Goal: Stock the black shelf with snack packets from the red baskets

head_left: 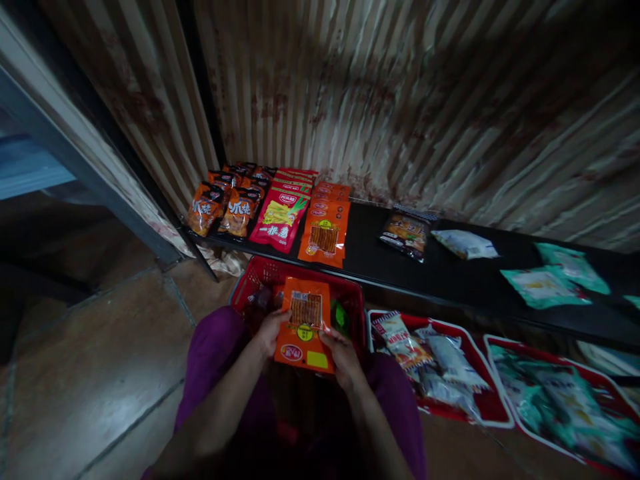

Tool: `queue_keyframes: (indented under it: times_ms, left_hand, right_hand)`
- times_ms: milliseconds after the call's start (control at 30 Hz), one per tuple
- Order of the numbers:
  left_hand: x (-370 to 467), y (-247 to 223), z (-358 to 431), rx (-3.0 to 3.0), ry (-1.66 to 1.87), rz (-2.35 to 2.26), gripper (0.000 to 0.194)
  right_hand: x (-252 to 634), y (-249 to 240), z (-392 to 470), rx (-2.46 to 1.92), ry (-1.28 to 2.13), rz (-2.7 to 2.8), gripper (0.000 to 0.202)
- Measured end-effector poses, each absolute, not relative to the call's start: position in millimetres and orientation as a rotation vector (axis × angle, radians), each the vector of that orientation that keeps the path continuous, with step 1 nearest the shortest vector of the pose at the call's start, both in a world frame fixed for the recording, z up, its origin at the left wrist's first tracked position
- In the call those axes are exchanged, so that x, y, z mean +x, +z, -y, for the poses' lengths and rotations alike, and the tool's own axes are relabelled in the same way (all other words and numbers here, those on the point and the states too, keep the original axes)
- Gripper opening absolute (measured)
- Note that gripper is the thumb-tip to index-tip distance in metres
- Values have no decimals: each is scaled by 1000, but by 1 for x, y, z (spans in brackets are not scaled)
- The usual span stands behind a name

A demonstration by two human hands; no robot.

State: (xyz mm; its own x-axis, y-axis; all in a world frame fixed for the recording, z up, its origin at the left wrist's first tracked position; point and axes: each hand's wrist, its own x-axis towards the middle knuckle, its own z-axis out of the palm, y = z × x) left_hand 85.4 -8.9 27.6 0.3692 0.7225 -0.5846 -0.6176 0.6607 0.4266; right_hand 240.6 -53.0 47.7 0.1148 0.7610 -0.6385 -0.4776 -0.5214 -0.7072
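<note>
Head view: your left hand [271, 332] and right hand [343, 355] clamp fingers on the orange packet [306, 311]; a loosened grip could drop it into the basket [273, 271], 12 o'clock.

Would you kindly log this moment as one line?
left hand: holds orange packet | right hand: holds same packet | nearby: red basket, black shelf

held packet [306, 313]: underside hidden | rightmost basket [575, 362]: cut off
</note>
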Motion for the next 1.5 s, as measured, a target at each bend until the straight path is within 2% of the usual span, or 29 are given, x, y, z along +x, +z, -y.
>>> queue_keyframes:
  times_ms: [300,567,700,967,1033,1100,1200,1300,1500]
  left_hand:
    - [94,113,29,331,1010,-824,29]
    - [80,162,29,493,1172,-745,29]
    - [56,175,29,674,1047,-750,35]
    - [43,176,50,917,756,-618,37]
    - [47,175,56,849,773,-646,37]
    - [50,173,60,709,850,-694,36]
    - [50,172,62,495,1039,-749,36]
    - [52,175,62,359,1237,-768,35]
    - [88,183,82,197,1401,-764,39]
  right_hand:
    - [263,131,74,-1373,1496,472,38]
    - [293,189,73,-1376,1660,934,36]
    - [312,226,60,-1426,1808,1341,38]
    - [296,288,30,-1510,1754,1997,23]
    - [291,294,28,-1478,1717,2008,23]
    - [294,296,31,-1460,1578,1907,32]
    - [310,288,41,-1391,1150,1499,46]
    - [323,265,59,-1249,815,1003,45]
    - [275,199,105,-1215,1219,770,50]
